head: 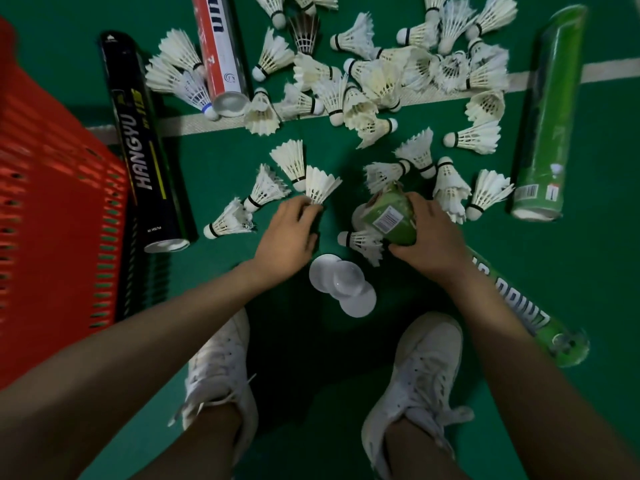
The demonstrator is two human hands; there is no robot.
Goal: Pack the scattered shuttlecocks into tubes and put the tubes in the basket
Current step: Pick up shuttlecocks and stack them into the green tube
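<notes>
Gripping a tube and a shuttlecock low over the green court floor (606, 237).
The left hand (287, 233) is pinching a white feather shuttlecock (320, 185) by its base, while the right hand (429, 237) is curling round a glossy green tube (388, 216) bearing a barcode label. A black tube (145, 147) reading "HANGYU" is lying beside the slotted red plastic basket (52, 202). Loose shuttlecocks (381, 81) are littering the floor, and round white lids (341, 282) are overlapping just ahead of the white shoes (221, 368).

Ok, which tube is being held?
The green tube with the barcode label, held in the right hand. The black tube, red tube and other green tubes lie on the floor; the left hand pinches a shuttlecock.
</notes>
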